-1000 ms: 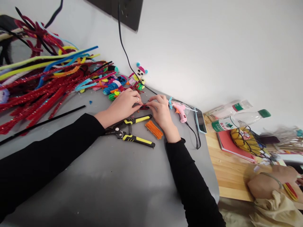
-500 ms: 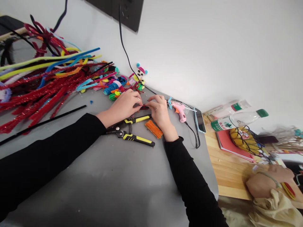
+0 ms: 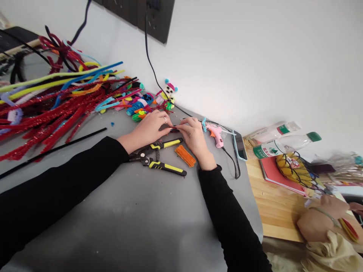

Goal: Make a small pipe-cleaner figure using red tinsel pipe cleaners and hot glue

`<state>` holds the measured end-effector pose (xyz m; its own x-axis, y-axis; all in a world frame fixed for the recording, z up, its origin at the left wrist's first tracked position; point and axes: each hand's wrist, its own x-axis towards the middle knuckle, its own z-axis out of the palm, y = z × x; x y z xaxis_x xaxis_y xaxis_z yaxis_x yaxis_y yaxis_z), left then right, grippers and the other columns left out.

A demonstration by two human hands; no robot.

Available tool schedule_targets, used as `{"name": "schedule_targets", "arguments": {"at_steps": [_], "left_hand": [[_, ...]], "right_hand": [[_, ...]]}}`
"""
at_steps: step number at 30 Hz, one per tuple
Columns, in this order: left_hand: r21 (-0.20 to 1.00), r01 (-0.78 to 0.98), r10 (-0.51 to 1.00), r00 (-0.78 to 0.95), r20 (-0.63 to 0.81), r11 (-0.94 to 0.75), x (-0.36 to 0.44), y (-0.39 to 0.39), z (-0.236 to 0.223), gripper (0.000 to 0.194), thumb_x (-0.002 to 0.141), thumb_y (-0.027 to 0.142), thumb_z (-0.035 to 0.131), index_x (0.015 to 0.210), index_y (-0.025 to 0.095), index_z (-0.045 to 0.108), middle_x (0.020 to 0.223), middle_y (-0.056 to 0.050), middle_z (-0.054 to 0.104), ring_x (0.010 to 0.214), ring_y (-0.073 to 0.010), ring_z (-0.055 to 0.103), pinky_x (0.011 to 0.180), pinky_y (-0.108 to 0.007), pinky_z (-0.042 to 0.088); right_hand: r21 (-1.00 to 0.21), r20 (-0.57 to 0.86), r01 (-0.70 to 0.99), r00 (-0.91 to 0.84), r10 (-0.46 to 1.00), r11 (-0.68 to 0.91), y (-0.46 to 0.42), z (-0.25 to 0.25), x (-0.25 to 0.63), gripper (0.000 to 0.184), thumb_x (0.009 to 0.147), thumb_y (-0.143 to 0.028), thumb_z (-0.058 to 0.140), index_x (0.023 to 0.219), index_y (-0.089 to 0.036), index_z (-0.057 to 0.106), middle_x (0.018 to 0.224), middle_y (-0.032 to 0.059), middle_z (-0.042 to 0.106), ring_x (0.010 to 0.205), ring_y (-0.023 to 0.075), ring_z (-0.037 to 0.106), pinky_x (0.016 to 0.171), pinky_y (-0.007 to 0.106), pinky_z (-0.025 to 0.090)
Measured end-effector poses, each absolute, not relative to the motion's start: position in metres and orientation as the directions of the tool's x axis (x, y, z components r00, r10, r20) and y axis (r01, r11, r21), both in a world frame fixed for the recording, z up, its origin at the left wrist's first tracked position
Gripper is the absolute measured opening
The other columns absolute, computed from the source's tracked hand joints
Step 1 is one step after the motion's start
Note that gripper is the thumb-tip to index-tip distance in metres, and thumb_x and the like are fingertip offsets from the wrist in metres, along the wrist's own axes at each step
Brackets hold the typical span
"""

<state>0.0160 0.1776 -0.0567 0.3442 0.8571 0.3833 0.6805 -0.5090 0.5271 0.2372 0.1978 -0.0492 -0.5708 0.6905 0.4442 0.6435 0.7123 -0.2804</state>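
My left hand and my right hand meet over the grey mat, fingertips pinched together on a small dark red pipe cleaner piece. The fingers cover most of it. Just below the hands lie wire strippers with yellow-and-black handles, spread apart; my left wrist partly covers their jaws. A short bundle of orange pipe cleaner pieces rests below my right hand. To the right of that hand is a pink glue gun.
Many coloured pipe cleaners spread at the left, and small pipe cleaner figures stand by the wall. A phone lies at the mat's right edge. Beyond are a plastic bottle, a red notebook and another person's arm.
The hands keep their pinch on the dark red piece, with small finger shifts. The view has shifted slightly, and the other person's arm at the right has moved a little.
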Motion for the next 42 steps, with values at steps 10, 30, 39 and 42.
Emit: {"name": "schedule_targets", "arguments": {"at_steps": [10,30,39,42], "left_hand": [[0.523,0.651,0.831,0.367,0.417,-0.55,0.015,0.179,-0.057,0.021,0.093,0.028,0.06,0.101,0.02,0.078,0.112,-0.01,0.074,0.111,-0.0302,0.062,0.103,-0.048,0.051],[0.642,0.467,0.792,0.299,0.533,-0.608,0.02,0.163,-0.038,0.029,0.097,0.027,0.059,0.121,0.023,0.074,0.121,-0.007,0.077,0.113,-0.0248,0.07,0.104,-0.039,0.054],[0.799,0.373,0.875,0.09,0.475,-0.472,0.021,0.156,-0.029,0.027,0.091,0.032,0.065,0.111,0.02,0.079,0.113,-0.007,0.08,0.103,-0.0246,0.074,0.093,-0.035,0.06],[0.839,0.282,0.883,0.097,0.458,-0.466,0.023,0.156,-0.028,0.029,0.09,0.035,0.067,0.11,0.018,0.079,0.113,-0.009,0.08,0.104,-0.0245,0.074,0.094,-0.035,0.061]], "right_hand": [[-0.371,0.452,0.595,-0.555,0.698,0.713,0.189,-0.041,0.25,0.024,0.105,-0.025,0.06,0.122,-0.028,0.076,0.12,0.0088,0.074,0.12,0.0279,0.061,0.105,0.049,0.049],[-0.544,0.479,0.544,-0.424,0.769,0.639,0.18,-0.031,0.245,0.025,0.101,-0.023,0.062,0.125,-0.027,0.069,0.119,0.008,0.077,0.121,0.027,0.066,0.109,0.048,0.05],[-0.496,0.567,0.531,-0.401,0.72,0.687,0.164,-0.019,0.238,0.032,0.1,-0.03,0.07,0.131,-0.028,0.064,0.121,0.008,0.076,0.118,0.0264,0.068,0.107,0.046,0.051],[-0.424,0.597,0.565,-0.414,0.687,0.708,0.162,-0.018,0.235,0.021,0.102,-0.028,0.066,0.123,-0.027,0.068,0.117,0.0087,0.076,0.114,0.0269,0.068,0.103,0.045,0.052]]}}
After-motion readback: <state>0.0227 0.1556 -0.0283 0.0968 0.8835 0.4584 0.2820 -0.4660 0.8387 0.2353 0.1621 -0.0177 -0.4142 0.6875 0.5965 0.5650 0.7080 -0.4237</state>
